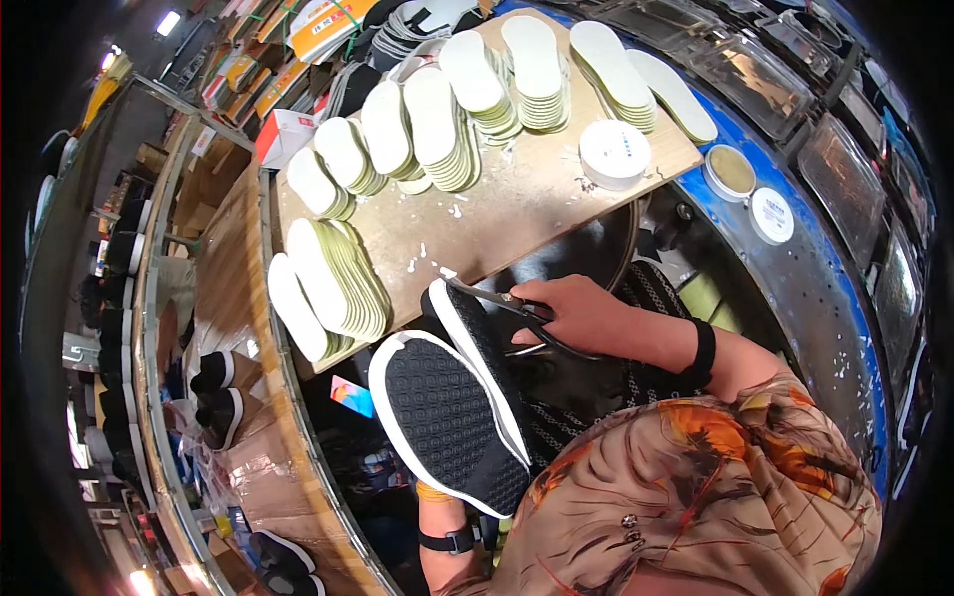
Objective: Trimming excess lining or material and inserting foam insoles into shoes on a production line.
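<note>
Right grip curls round the scissors at the far shoe, left grip hidden behind the near shoe, its closure impossible to tell!

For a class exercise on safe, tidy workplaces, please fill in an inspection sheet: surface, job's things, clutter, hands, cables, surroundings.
Surface: pale board, bearing stacked white insoles and a round white tub.
Job's things: two shoes, black soles with white edges; scissors at the upper end of one; contact unclear.
Clutter: small white scraps scattered on the board.
Hands: right hand grips the scissors; left hand mostly hidden behind the shoes.
Cables: nothing seen that is clearly a cable.
Surroundings: more shoes at left; two round tubs on the blue-edged table at right.
</note>
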Motion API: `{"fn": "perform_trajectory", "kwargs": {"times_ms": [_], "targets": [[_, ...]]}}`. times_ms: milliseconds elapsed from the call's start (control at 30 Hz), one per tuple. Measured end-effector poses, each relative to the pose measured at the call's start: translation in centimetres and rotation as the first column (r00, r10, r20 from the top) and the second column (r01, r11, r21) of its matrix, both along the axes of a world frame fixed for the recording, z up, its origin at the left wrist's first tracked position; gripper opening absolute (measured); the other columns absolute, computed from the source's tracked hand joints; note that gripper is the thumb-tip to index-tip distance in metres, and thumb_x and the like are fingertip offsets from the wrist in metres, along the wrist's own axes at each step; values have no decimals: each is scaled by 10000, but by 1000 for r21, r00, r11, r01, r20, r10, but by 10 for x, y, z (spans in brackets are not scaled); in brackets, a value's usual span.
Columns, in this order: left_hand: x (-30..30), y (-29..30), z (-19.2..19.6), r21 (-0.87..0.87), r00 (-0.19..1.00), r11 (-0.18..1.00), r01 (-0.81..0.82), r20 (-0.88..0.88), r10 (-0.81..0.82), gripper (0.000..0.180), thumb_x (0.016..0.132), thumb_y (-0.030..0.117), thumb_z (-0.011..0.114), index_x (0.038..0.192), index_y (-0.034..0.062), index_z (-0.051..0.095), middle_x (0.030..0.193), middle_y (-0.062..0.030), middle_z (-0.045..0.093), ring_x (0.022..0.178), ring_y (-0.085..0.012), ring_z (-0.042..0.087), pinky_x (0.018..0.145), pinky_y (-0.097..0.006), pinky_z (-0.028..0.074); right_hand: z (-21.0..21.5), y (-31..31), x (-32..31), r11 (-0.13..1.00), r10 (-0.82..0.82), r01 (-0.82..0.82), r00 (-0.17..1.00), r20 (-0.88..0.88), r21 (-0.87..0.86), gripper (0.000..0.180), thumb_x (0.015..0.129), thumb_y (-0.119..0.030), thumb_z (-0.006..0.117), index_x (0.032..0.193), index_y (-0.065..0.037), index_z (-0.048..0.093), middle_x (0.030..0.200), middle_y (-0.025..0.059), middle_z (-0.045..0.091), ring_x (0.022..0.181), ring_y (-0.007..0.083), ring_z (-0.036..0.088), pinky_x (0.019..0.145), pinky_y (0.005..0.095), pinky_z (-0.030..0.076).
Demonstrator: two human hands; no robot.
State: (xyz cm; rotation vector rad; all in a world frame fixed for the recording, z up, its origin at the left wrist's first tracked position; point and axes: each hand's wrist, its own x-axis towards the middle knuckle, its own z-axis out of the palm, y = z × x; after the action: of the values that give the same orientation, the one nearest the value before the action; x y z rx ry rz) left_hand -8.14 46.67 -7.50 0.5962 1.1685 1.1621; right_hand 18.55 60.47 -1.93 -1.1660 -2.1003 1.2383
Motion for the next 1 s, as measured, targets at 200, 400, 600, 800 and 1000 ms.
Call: {"fn": "perform_trajectory", "kwargs": {"times_ms": [200, 400, 600, 800, 1000], "targets": [[15, -1, -4, 0, 991, 994, 105, -85, -105, 243, 804, 93, 572, 1021, -17, 569, 907, -78, 627, 787, -211, 591, 732, -307, 479, -22, -5, 10, 997, -75, 78, 993, 89, -22, 470, 731, -377, 667, 1058, -63, 540, 780, 187, 599, 755, 348, 585, 684, 357, 454], [26, 12, -6, -24, 984, 984, 174, -42, -175, 243, 804, 92, 575, 1022, -17, 570, 902, -78, 627, 780, -210, 591, 727, -306, 480, 1, -28, 37, 992, 7, -28, 986, -167, -121, 573, 717, -423, 670, 1129, -64, 496, 868, 181, 608, 847, 293, 603, 749, 340, 447], [36, 24, -8, -45, 978, 977, 210, 10, -210, 243, 805, 91, 578, 1022, -17, 570, 897, -78, 628, 774, -208, 591, 722, -305, 480, 5, -33, 40, 991, -53, 55, 998, -20, 119, 529, 734, -387, 664, 1116, -59, 504, 840, 199, 603, 783, 352, 588, 680, 382, 460], [32, 12, -6, -81, 986, 990, 114, 130, -103, 243, 805, 90, 581, 1023, -17, 571, 892, -79, 629, 767, -207, 591, 716, -303, 481, -5, -31, 84, 954, -256, 243, 965, 52, 176, 444, 740, -371, 663, 1046, -63, 570, 791, 205, 606, 748, 365, 591, 645, 404, 459], [31, 8, -10, -117, 968, 992, 51, 249, -20, 243, 805, 88, 583, 1024, -17, 572, 888, -79, 630, 760, -206, 591, 711, -302, 481, -15, -62, 235, 638, -736, 702, 434, 519, 317, 426, 728, -324, 652, 1043, -48, 579, 901, 208, 615, 856, 361, 586, 730, 410, 445]]}}
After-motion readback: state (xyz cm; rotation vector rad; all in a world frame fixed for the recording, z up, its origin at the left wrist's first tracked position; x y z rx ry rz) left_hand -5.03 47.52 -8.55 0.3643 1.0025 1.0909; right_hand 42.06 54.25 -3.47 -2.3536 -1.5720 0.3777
